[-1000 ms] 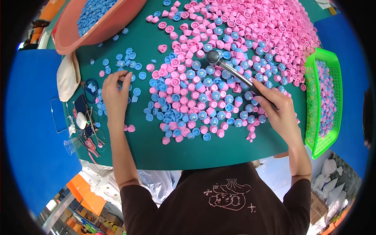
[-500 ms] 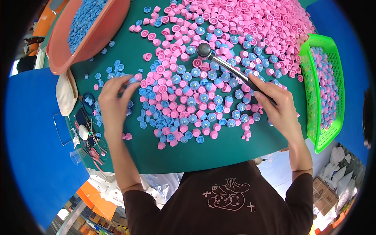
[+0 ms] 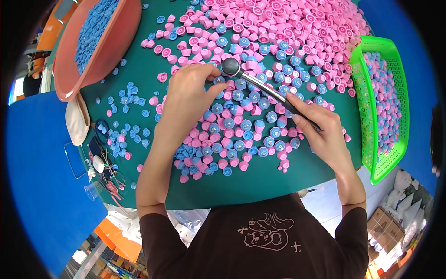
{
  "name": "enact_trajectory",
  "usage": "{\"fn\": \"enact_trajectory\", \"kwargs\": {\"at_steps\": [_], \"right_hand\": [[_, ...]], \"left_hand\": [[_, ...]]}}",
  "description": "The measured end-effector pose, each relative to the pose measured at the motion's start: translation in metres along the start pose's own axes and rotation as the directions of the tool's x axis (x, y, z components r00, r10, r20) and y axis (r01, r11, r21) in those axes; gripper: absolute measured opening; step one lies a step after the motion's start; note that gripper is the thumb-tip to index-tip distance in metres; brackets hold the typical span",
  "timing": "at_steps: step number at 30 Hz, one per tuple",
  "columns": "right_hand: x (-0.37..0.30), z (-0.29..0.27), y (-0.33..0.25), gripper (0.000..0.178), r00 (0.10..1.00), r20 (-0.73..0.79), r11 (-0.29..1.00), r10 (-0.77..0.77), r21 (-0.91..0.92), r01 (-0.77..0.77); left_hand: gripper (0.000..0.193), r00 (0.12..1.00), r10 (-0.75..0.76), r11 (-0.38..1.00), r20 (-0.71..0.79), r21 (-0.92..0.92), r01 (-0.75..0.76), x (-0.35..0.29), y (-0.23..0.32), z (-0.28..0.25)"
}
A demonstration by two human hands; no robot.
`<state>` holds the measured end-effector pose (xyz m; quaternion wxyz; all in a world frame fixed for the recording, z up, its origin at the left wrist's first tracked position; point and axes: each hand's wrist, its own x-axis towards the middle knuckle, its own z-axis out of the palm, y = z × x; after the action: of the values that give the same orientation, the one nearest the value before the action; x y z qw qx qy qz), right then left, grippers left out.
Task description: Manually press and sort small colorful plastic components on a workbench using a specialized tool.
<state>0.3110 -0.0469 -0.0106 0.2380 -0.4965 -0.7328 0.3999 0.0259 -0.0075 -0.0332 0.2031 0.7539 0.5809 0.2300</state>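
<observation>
My right hand (image 3: 323, 130) is wrapped round the dark handle of a hammer (image 3: 262, 86) with a metal shaft and a round dark head. The head is over the pile, just right of my left fingertips. My left hand (image 3: 193, 88) has its thumb and index finger bent round a small blue rosette cap (image 3: 219, 80); the other fingers are partly hidden. Under and around both hands lie many pink cups (image 3: 242, 165), small and tapered. Several carry blue caps with a shiny dot in the middle (image 3: 246, 124).
A large pink basin (image 3: 65, 69) of blue caps stands at the far left. Loose blue caps (image 3: 135, 129) lie left of my left arm. On the right, a green basket (image 3: 370, 153) holds pink-and-blue pieces. Glasses (image 3: 120, 179) and other small items lie at the table's left edge.
My left hand has moved right, from the loose blue caps to beside the hammer head. The hammer and my right hand have shifted slightly left in view.
</observation>
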Motion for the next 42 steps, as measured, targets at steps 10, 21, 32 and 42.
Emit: {"fn": "enact_trajectory", "kwargs": {"at_steps": [10, 21, 32, 42], "right_hand": [[0.003, 0.001, -0.019, 0.044, 0.995, -0.025, 0.988, -0.098, -0.126, 0.094], [0.008, 0.006, -0.024, 0.047, 0.993, -0.037, 0.986, -0.114, -0.124, 0.109], [0.017, 0.011, -0.030, 0.044, 0.999, 0.016, 0.984, -0.049, -0.168, 0.051], [-0.006, -0.004, -0.006, 0.042, 0.997, -0.045, 0.994, 0.070, -0.076, -0.073]], "left_hand": [[0.023, 0.980, -0.169, 0.984, -0.106, -0.072, 0.162, -0.014, -0.003, -0.031], [0.020, 0.767, -0.542, 0.836, -0.344, -0.120, 0.536, -0.103, -0.076, -0.100], [0.015, 0.958, -0.234, 0.969, -0.162, -0.124, 0.216, -0.071, -0.044, -0.063], [0.016, 0.844, -0.393, 0.879, -0.365, 0.119, 0.461, -0.095, -0.106, -0.106]]}}
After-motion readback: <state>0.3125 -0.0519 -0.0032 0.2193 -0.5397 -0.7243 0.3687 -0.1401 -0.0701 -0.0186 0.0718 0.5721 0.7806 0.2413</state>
